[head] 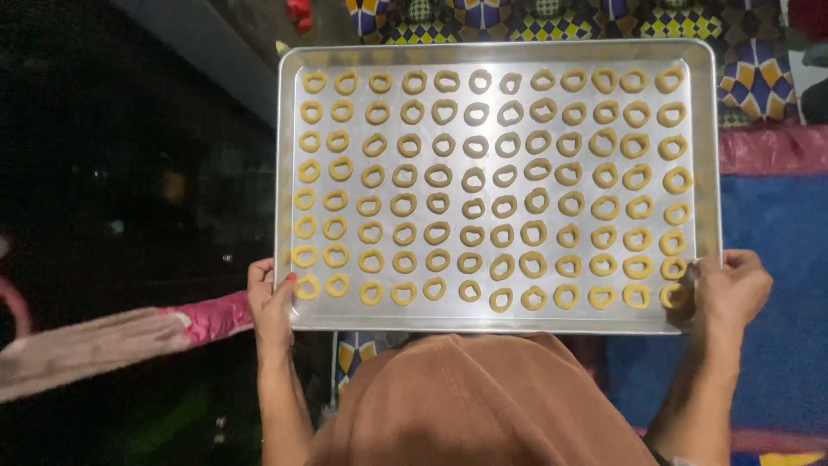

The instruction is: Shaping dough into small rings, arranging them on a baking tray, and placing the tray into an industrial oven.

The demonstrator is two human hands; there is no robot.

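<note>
I hold a large rectangular metal baking tray [498,321] level in front of me. Several rows of small pale yellow dough rings [473,179] cover it, spaced apart. My left hand [269,302] grips the tray's near left corner, thumb on the rim beside a ring. My right hand [730,289] grips the near right corner, its thumb over the rim close to the corner ring [672,295].
A brown cloth garment [483,401] hangs below the tray at my chest. A patterned colourful mat [759,78] and a blue surface [776,242] lie to the right. A pink and beige cloth [112,336] stretches at the lower left; the left side is dark.
</note>
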